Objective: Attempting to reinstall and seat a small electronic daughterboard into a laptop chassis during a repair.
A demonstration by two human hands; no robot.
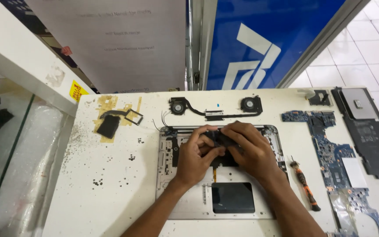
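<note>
fingers (216, 151) pinching black part (224, 139), over laptop shell (185, 202)

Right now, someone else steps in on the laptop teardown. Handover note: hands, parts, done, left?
Left hand and right hand: both grip a small black part over the open silver laptop shell.
Parts: fan and heat pipe assembly above the shell; blue mainboard and dark cover panel to the right; orange screwdriver beside the right wrist.
Done: fans, mainboard and cover are out.
Left: black part still in hand; touchpad still in the shell.
</note>
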